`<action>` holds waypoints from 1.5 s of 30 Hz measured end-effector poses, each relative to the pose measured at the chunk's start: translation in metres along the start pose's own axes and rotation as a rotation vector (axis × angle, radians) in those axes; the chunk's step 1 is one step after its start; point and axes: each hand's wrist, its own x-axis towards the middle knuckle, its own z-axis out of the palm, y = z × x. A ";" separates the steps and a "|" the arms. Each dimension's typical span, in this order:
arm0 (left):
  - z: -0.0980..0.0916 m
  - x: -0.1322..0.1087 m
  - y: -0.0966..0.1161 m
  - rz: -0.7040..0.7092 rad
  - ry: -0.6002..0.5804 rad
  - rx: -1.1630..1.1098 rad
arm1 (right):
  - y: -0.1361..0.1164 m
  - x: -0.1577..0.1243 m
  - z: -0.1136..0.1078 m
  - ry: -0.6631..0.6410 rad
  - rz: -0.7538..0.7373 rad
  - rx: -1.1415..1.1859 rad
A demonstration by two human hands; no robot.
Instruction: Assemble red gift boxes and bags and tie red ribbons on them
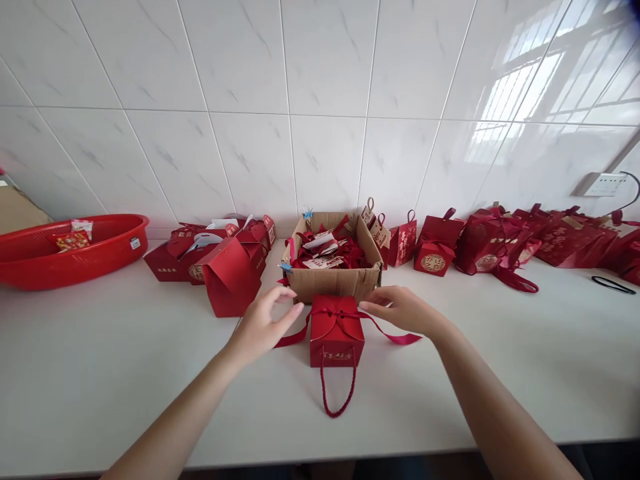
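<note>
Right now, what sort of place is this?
Likely a small gift-packing workspace, home or shop unclear: a white worktop against a tiled wall, red gift boxes lined along that wall, and a ribbon-tied red box in front of an open carton holding printed tags.

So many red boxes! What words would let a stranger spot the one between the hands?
On the white table, find the open cardboard box near the wall. Right in front of it, between the left hand and right hand, sits the red box. Unlike its neighbours, it shows a rope handle looped toward the near edge.
</note>
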 end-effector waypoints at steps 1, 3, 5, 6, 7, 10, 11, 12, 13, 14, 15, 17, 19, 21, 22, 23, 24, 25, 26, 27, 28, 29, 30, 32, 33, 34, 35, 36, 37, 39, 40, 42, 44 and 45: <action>0.009 0.007 0.004 -0.002 -0.016 -0.026 | 0.000 0.009 0.005 -0.073 -0.006 0.049; 0.025 0.018 0.008 0.003 -0.031 -0.073 | 0.006 0.021 0.012 -0.198 -0.019 0.140; 0.036 0.022 0.007 0.030 -0.035 -0.104 | 0.015 0.025 0.017 -0.283 -0.028 0.221; 0.040 0.022 0.006 0.049 -0.034 -0.116 | 0.019 0.025 0.019 -0.316 -0.028 0.266; 0.043 0.021 0.005 0.067 -0.030 -0.125 | 0.023 0.024 0.020 -0.340 -0.025 0.310; 0.049 0.013 0.004 0.103 -0.007 -0.161 | 0.027 0.020 0.019 -0.363 -0.027 0.443; 0.050 0.010 0.004 0.107 -0.002 -0.176 | 0.027 0.018 0.019 -0.352 -0.037 0.489; 0.052 0.008 0.005 0.108 -0.001 -0.190 | 0.026 0.017 0.018 -0.334 -0.052 0.533; 0.053 0.005 0.006 0.108 -0.005 -0.204 | 0.024 0.015 0.017 -0.313 -0.071 0.575; 0.055 0.004 0.007 0.107 -0.010 -0.216 | 0.022 0.014 0.016 -0.292 -0.090 0.612; 0.057 0.002 0.008 0.108 -0.017 -0.225 | 0.020 0.013 0.016 -0.279 -0.113 0.649; 0.060 0.000 0.011 0.114 -0.029 -0.239 | 0.017 0.010 0.016 -0.287 -0.180 0.727; 0.063 -0.001 0.012 0.125 -0.036 -0.246 | 0.014 0.007 0.017 -0.302 -0.256 0.815; 0.063 -0.002 0.013 0.137 -0.039 -0.247 | 0.012 0.006 0.020 -0.293 -0.316 0.879; 0.061 -0.002 0.014 0.146 -0.036 -0.243 | 0.011 0.005 0.021 -0.275 -0.335 0.889; 0.059 -0.002 0.016 0.160 -0.031 -0.238 | 0.010 0.005 0.023 -0.257 -0.350 0.888; 0.057 -0.001 0.018 0.180 -0.025 -0.235 | 0.009 0.004 0.025 -0.243 -0.359 0.876; 0.054 0.001 0.022 0.198 -0.022 -0.238 | 0.007 0.004 0.027 -0.231 -0.365 0.854; 0.051 0.003 0.027 0.208 -0.022 -0.250 | 0.005 0.004 0.029 -0.220 -0.365 0.829; 0.048 0.005 0.032 0.207 -0.029 -0.270 | 0.003 0.003 0.031 -0.213 -0.362 0.803; 0.046 0.006 0.038 0.190 -0.042 -0.293 | 0.001 0.002 0.033 -0.205 -0.359 0.776; 0.044 0.008 0.044 0.161 -0.057 -0.314 | -0.001 0.002 0.035 -0.195 -0.357 0.747; 0.043 0.009 0.050 0.131 -0.068 -0.323 | -0.002 0.001 0.036 -0.183 -0.357 0.717; 0.044 0.011 0.060 0.099 -0.061 -0.317 | -0.005 0.000 0.039 -0.164 -0.348 0.684; 0.045 0.012 0.064 0.101 -0.047 -0.307 | -0.005 0.000 0.040 -0.151 -0.336 0.690; 0.046 0.012 0.066 0.113 -0.029 -0.297 | -0.005 0.000 0.041 -0.132 -0.319 0.707; 0.046 0.012 0.068 0.136 -0.018 -0.290 | -0.005 0.000 0.041 -0.107 -0.300 0.722; 0.046 0.012 0.069 0.165 -0.019 -0.283 | -0.005 0.000 0.041 -0.076 -0.283 0.719; 0.046 0.012 0.070 0.197 -0.034 -0.275 | -0.004 0.001 0.041 -0.048 -0.274 0.685; 0.043 0.013 0.069 0.265 -0.080 -0.259 | -0.002 0.002 0.040 -0.022 -0.282 0.552; 0.042 0.013 0.068 0.297 -0.093 -0.258 | -0.002 0.002 0.040 -0.008 -0.299 0.480; 0.039 0.013 0.061 0.319 -0.070 -0.258 | -0.001 0.003 0.040 0.052 -0.344 0.395; 0.037 0.012 0.050 0.250 -0.007 -0.244 | 0.000 0.004 0.042 0.119 -0.383 0.396; 0.037 0.011 0.043 0.189 0.020 -0.229 | 0.000 0.004 0.043 0.127 -0.396 0.414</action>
